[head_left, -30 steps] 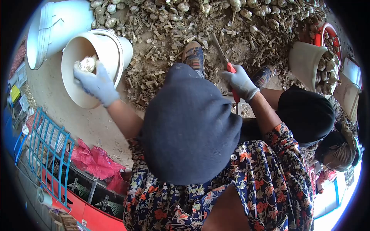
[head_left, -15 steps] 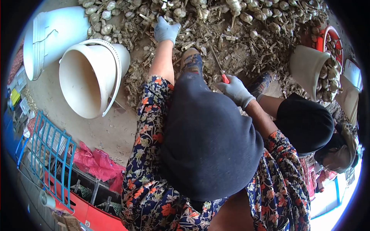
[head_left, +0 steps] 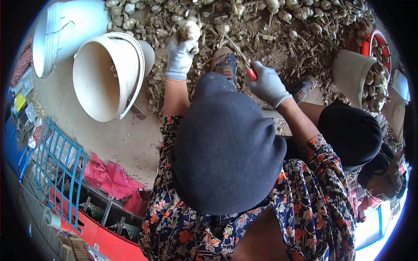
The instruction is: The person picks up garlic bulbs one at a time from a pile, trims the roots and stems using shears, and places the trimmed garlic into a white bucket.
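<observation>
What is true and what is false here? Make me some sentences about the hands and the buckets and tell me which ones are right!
1. The left hand holds a garlic bulb. True.
2. The right hand is empty. False: it grips a red-handled tool.
3. The white bucket stands upright. False: it lies tipped on its side, so you can see into it.
4. The beige bucket on the far side has garlic in it. True.
</observation>
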{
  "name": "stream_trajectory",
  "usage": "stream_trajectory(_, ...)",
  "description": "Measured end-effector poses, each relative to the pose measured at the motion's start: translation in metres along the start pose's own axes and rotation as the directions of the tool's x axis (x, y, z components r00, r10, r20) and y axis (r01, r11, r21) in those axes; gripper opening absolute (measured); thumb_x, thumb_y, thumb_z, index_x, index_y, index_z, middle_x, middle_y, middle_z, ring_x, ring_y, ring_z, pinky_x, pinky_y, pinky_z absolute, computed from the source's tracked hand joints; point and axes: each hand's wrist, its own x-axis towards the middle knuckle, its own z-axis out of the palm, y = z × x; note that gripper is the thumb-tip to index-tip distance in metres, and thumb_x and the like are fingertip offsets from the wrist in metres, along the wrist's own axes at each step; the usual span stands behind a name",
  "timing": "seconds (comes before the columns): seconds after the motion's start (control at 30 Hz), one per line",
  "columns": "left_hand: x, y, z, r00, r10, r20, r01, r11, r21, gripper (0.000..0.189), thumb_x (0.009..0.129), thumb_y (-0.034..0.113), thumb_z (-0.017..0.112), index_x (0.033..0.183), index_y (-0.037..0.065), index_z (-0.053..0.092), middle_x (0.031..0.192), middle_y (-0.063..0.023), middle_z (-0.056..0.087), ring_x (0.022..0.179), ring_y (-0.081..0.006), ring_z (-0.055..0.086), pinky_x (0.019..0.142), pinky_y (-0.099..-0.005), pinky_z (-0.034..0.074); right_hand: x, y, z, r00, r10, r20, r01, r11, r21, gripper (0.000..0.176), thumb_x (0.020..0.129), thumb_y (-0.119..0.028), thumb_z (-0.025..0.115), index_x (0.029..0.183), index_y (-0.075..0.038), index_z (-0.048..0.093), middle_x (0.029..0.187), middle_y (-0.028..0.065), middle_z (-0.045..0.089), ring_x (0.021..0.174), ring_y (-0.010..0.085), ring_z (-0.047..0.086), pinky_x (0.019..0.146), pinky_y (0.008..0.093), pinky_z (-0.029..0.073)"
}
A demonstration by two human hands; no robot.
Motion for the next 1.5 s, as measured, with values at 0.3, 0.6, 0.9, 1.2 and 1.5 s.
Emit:
stream_trajectory(0.3,-0.022,0.005,0.013,0.884,0.111,0.455,0.106,0.899,-0.425,0.057,0.071,0.001,0.058,0.126,0.004,0.043,0.094,-0.0052,0.052,0.081,-0.0145,0.05,0.066,-0.0268,0.043,-0.018,-0.026,-0.023,0.923,-0.196,0.332,-0.087,0.734,0.674,0.037,0.085,-0.032,0.063,0.103,0.0,0.057,0.084,0.0083,0.061,0.075,0.0185,0.061,0.072,0.0325,0.049)
stream_trajectory(0.6,-0.029,0.009,0.011,0.885,0.015,0.465,0.159,0.929,-0.334,0.057,0.069,0.006,0.063,0.123,0.0,0.047,0.095,-0.0057,0.056,0.081,-0.0139,0.054,0.069,-0.0258,0.046,-0.015,-0.033,-0.012,0.948,-0.087,0.306,-0.167,0.682,0.712,0.026,0.085,-0.028,0.062,0.089,-0.002,0.057,0.064,-0.0003,0.052,0.054,0.0083,0.052,0.049,0.0241,0.043)
stream_trajectory(0.9,-0.048,0.049,0.049,0.984,-0.001,0.176,-0.111,0.773,0.624,0.057,0.074,0.007,0.069,0.126,-0.002,0.047,0.109,-0.0093,0.058,0.096,-0.0156,0.059,0.083,-0.0281,0.049,0.008,-0.04,-0.001,0.998,-0.06,-0.018,0.053,0.648,0.76,0.035,0.085,-0.035,0.065,0.094,-0.001,0.06,0.082,0.0057,0.064,0.074,0.0132,0.06,0.07,0.0274,0.049)
stream_trajectory(1.2,-0.042,0.054,0.086,0.955,0.129,0.267,-0.287,0.622,0.729,0.071,0.069,0.011,0.08,0.127,-0.006,0.043,0.111,-0.0117,0.058,0.1,-0.0161,0.059,0.088,-0.03,0.049,0.027,-0.061,-0.03,0.937,-0.204,0.284,-0.235,0.233,0.944,0.033,0.089,-0.033,0.063,0.099,-0.001,0.063,0.076,0.0051,0.063,0.07,0.0122,0.061,0.067,0.0273,0.051)
stream_trajectory(1.5,-0.046,0.037,0.08,0.923,0.38,0.051,-0.28,0.578,0.767,0.073,0.066,0.009,0.083,0.125,0.0,0.04,0.113,-0.0123,0.058,0.1,-0.0165,0.059,0.086,-0.03,0.051,-0.032,-0.037,-0.051,0.921,-0.338,-0.192,0.3,0.932,-0.202,0.04,0.083,-0.037,0.061,0.096,-0.001,0.051,0.08,0.0197,0.061,0.076,0.0331,0.065,0.069,0.0441,0.051)
